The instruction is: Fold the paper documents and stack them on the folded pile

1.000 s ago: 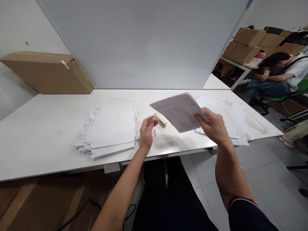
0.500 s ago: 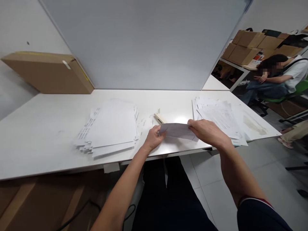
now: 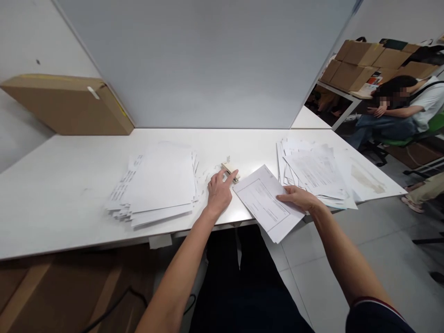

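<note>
My left hand (image 3: pixel 219 192) rests on the table with its thumb and fingers around the near end of a cream stapler (image 3: pixel 228 166). The stapler lies at a slant on the table top. In my right hand (image 3: pixel 299 198) is a small sheaf of printed paper sheets (image 3: pixel 264 203), pinched at its right side with the thumb on top. A framed block of text faces up on the top sheet. The sheaf is tilted and reaches over the table's front edge, its upper left corner close to the stapler.
A stack of papers (image 3: pixel 163 180) stands on the left of the white table (image 3: pixel 69 194); a looser pile (image 3: pixel 315 171) lies on the right. A cardboard box (image 3: pixel 69 106) leans at the back left. Behind the table rises a white board (image 3: pixel 208 60). A person sits at far right.
My left hand has let go of the papers and moved onto the stapler. My right hand has turned the sheaf flatter and drawn it right and down, printed side showing.
</note>
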`<move>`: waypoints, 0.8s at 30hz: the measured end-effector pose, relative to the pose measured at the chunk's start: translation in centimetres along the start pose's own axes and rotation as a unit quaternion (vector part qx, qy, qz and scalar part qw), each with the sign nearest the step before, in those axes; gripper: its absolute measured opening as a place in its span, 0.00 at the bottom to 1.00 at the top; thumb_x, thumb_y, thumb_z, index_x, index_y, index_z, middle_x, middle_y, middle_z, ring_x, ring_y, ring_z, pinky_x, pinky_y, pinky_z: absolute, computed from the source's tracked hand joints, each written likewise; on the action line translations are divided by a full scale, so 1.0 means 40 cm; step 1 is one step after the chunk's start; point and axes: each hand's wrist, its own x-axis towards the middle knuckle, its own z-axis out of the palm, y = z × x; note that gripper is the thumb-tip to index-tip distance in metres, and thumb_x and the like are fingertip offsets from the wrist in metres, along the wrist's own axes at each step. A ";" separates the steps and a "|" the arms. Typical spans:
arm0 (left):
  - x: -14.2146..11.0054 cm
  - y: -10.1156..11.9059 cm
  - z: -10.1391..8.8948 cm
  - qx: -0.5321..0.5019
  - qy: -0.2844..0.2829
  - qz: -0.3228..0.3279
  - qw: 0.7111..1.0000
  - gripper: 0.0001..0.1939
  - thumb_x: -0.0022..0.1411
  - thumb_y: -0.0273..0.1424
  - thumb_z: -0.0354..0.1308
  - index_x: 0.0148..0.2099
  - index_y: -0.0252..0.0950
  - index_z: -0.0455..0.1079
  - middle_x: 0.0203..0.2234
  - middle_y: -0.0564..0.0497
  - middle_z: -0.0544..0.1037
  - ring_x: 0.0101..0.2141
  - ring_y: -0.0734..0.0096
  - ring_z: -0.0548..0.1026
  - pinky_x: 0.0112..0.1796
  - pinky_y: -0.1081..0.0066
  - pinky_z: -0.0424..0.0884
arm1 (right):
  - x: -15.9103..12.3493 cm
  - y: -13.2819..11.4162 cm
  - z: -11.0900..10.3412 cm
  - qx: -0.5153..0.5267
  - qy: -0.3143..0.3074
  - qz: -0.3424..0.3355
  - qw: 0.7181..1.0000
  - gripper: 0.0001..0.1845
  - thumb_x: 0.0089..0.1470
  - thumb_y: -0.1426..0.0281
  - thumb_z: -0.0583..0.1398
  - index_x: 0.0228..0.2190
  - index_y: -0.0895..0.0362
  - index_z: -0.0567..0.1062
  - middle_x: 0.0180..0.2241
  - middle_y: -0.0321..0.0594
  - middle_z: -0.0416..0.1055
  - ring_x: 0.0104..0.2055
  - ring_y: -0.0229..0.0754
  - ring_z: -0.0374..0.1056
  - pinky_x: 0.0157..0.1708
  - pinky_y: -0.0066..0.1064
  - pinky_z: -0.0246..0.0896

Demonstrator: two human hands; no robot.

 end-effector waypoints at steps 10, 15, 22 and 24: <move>-0.002 0.007 -0.008 0.019 -0.014 0.002 1.000 0.36 0.51 0.16 0.43 0.59 0.47 0.62 0.58 0.49 0.61 0.53 0.50 0.57 0.48 0.51 0.60 | 0.020 0.005 -0.005 0.051 -0.010 0.009 0.999 0.13 0.42 0.63 0.66 0.32 0.56 0.76 0.36 0.45 0.77 0.38 0.48 0.74 0.39 0.39 0.71; -0.001 0.003 -0.004 0.021 -0.014 0.004 1.000 0.36 0.50 0.16 0.43 0.59 0.48 0.61 0.58 0.50 0.61 0.53 0.51 0.57 0.48 0.51 0.60 | 0.017 0.005 -0.008 0.057 -0.024 0.008 0.998 0.14 0.42 0.63 0.67 0.32 0.57 0.76 0.37 0.46 0.77 0.39 0.49 0.73 0.40 0.40 0.70; 0.000 0.003 -0.005 0.023 -0.014 0.004 1.000 0.35 0.50 0.17 0.43 0.59 0.47 0.62 0.59 0.49 0.61 0.53 0.50 0.58 0.48 0.51 0.60 | 0.023 0.009 -0.012 0.062 -0.029 0.010 0.998 0.13 0.41 0.63 0.67 0.31 0.57 0.76 0.38 0.47 0.77 0.40 0.49 0.73 0.40 0.39 0.71; 0.000 0.005 -0.006 0.025 -0.016 0.004 1.000 0.35 0.50 0.17 0.43 0.59 0.47 0.62 0.59 0.49 0.61 0.53 0.50 0.58 0.48 0.51 0.60 | 0.028 0.013 -0.015 0.072 -0.030 0.011 0.997 0.13 0.42 0.64 0.67 0.31 0.58 0.77 0.37 0.47 0.77 0.39 0.49 0.74 0.40 0.39 0.71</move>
